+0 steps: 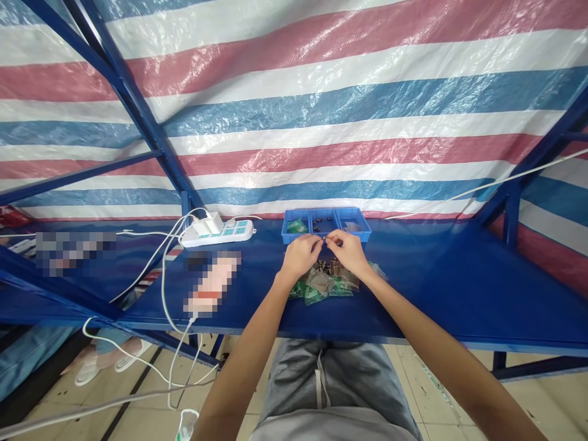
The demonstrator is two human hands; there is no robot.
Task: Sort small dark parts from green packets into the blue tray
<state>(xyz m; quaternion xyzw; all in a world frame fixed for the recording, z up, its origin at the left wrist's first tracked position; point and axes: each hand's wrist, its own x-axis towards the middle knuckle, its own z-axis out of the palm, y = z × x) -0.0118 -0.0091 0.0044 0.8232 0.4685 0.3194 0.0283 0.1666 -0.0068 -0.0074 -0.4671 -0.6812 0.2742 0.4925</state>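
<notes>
My left hand point(301, 254) and my right hand point(348, 250) meet fingertip to fingertip just in front of a blue three-compartment tray point(325, 212). Both are closed in a pinch around a tiny brass-coloured part point(324, 239), too small to name its kind. Green packets point(296, 226) lie in the tray's left compartment, a few small dark metal pieces point(316, 228) in the middle one, and clear little bags point(353, 226) in the right one. Below my hands is a pile of green-and-clear plastic packets point(320, 282), with loose brassy metal parts point(335, 267) among them, partly covered by my hands.
A white power strip point(229, 231) with plugged-in chargers stands left on the blue table point(459, 275). A pixelated phone-like object point(214, 285) lies nearer, joined to a white cable point(164, 294). Blue metal posts point(151, 135) and a striped tarp point(344, 98) bound the space. Another person's feet point(87, 370) show lower left.
</notes>
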